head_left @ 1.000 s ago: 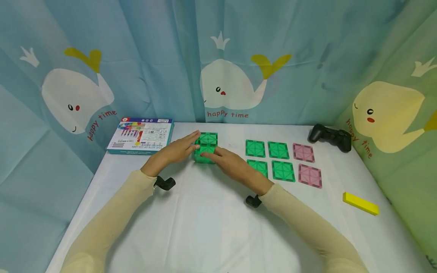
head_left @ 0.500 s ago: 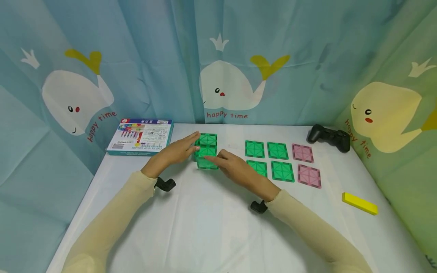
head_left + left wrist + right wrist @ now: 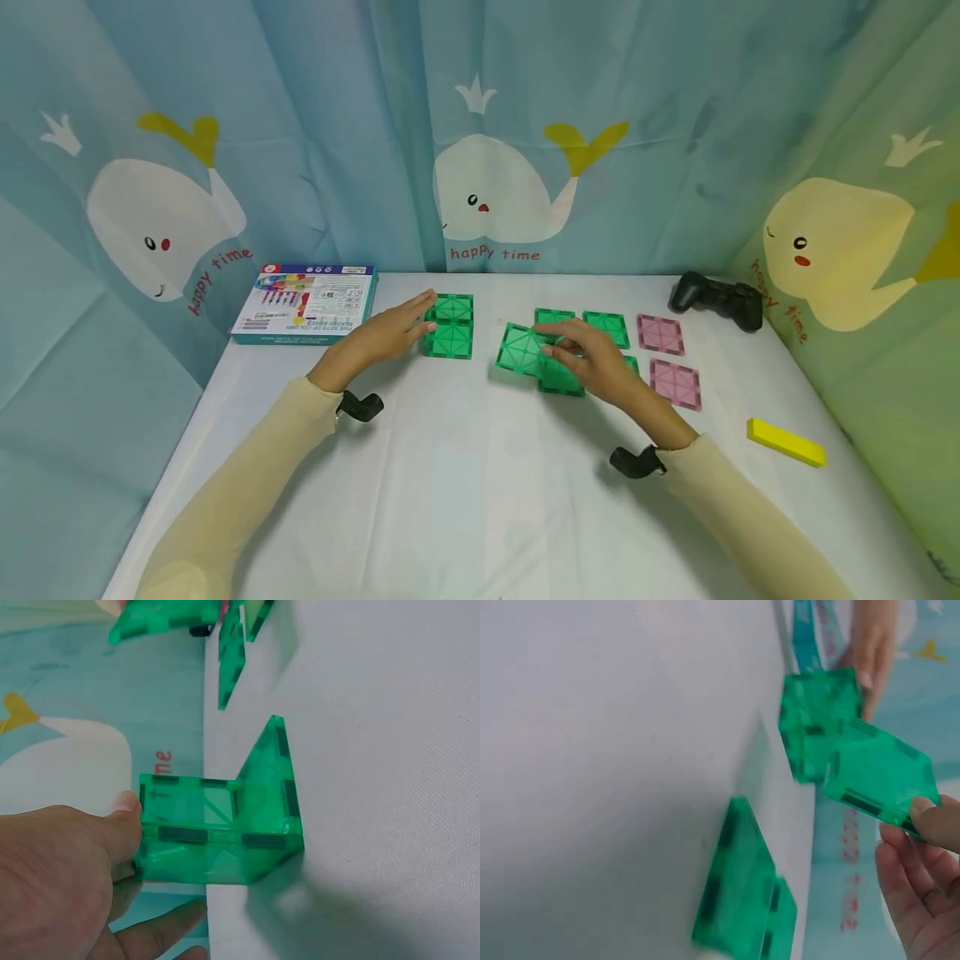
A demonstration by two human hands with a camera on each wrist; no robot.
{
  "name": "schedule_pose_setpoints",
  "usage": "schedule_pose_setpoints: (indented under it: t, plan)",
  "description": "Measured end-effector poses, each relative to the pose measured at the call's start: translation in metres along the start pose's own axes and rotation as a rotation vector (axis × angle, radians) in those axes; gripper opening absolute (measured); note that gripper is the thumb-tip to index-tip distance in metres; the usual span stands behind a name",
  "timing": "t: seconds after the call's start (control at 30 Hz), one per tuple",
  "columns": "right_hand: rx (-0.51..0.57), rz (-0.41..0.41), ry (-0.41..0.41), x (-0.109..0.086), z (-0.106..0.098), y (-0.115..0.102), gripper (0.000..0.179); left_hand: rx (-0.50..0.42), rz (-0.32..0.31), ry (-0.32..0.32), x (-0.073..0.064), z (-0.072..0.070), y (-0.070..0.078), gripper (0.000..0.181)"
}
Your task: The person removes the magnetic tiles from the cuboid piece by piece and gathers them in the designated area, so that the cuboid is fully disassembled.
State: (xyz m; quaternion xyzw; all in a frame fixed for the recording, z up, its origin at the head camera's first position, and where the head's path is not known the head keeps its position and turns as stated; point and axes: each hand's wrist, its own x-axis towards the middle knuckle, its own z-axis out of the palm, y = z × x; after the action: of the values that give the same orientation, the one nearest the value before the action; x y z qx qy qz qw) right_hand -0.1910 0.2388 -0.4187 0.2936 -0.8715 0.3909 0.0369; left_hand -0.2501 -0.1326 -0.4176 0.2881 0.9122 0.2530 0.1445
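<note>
Green see-through magnetic tiles form a small structure (image 3: 452, 327) on the table, left of the middle. The left wrist view shows some of its tiles (image 3: 262, 772) standing upright and joined at the edges. My left hand (image 3: 378, 335) is at its left side, fingers extended, thumb touching the edge. To the right, my right hand (image 3: 600, 358) pinches another green magnetic tile (image 3: 519, 350) by its right edge. In the right wrist view, thumb and fingers hold that tile (image 3: 881, 772) raised off the table. Beneath it lie several flat green tiles (image 3: 561, 379), partly hidden by the hand.
Two pink tiles (image 3: 661, 334) lie right of the green ones. A black game controller (image 3: 716, 300) sits at the back right, and a yellow block (image 3: 785, 442) lies near the right edge. At the back left is a boxed set (image 3: 306, 304). Curtains (image 3: 337, 167) surround the table.
My right hand has moved away from the structure to the right, carrying a green tile that was at its front. My left hand has stayed at the structure's left side.
</note>
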Motion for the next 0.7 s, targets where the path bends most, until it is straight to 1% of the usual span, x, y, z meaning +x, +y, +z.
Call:
schedule_pose_setpoints:
  t: [0.1,0.23,0.33,0.4,0.57,0.63,0.7]
  plan:
    - [0.019,0.075,-0.041,-0.013,-0.016,0.004,0.037,-0.005,0.003,0.005,-0.002,-0.001,-0.001,0.065]
    - [0.061,0.163,-0.177,-0.029,-0.032,0.011,0.036,-0.011,0.002,0.014,-0.003,-0.001,-0.002,0.065]
    - [0.103,0.218,-0.269,-0.04,-0.037,0.015,0.037,-0.013,-0.005,0.015,-0.003,-0.001,-0.002,0.065]
    - [0.132,0.25,-0.313,-0.047,-0.039,0.017,0.037,-0.012,-0.005,0.016,-0.003,-0.001,-0.001,0.065]
    - [0.211,0.26,-0.376,-0.062,-0.041,0.019,0.036,-0.006,0.005,0.01,-0.001,0.0,0.001,0.065]
    - [0.216,0.254,-0.387,-0.065,-0.04,0.02,0.035,-0.005,0.007,0.01,-0.001,0.0,0.001,0.065]
    - [0.199,0.25,-0.389,-0.067,-0.037,0.02,0.035,-0.006,0.006,0.013,-0.001,0.0,0.002,0.065]
